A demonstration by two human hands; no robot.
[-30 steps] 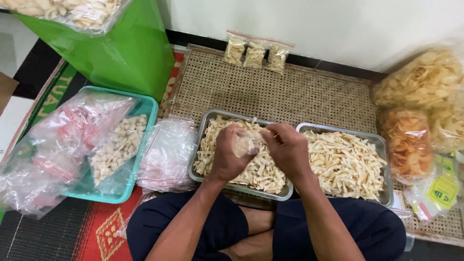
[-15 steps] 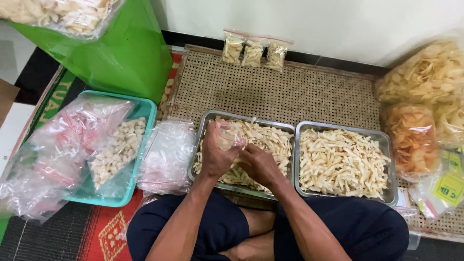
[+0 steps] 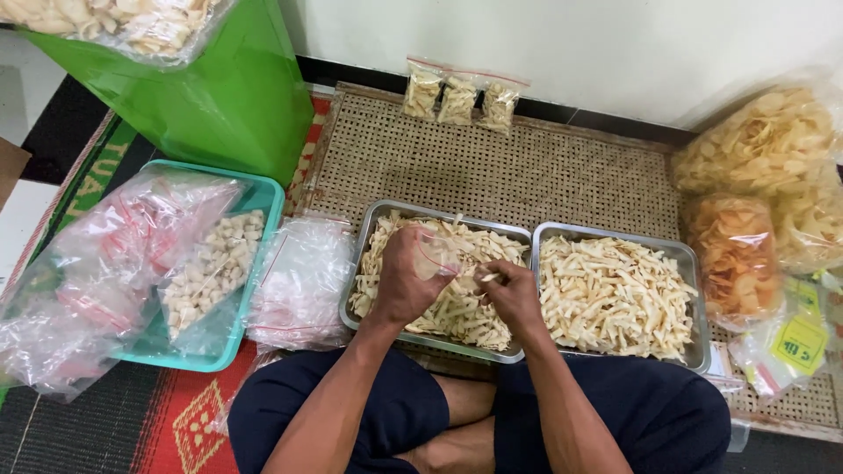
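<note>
left hand (image 3: 406, 283) gripping small clear bag (image 3: 436, 261), fingers closed round it, over left metal tray (image 3: 369, 254) of pale snack sticks (image 3: 457, 307). right hand (image 3: 514, 297) pinching few sticks, feeding toward bag. second tray (image 3: 689, 263) lying beside. three filled packets (image 3: 458, 98) leaning at wall.

The left hand (image 3: 406, 285) covers part of the small clear bag (image 3: 436, 257) it grips and the snack sticks beneath it in the left metal tray (image 3: 369, 230). The right hand (image 3: 512, 297) hides most of the stick pinched at its fingertips. The green bag (image 3: 219, 96) and the chip bags (image 3: 773, 140) are cut off by the frame's edges. The contents of the three small packets (image 3: 458, 98) by the wall are too small to identify.
</note>
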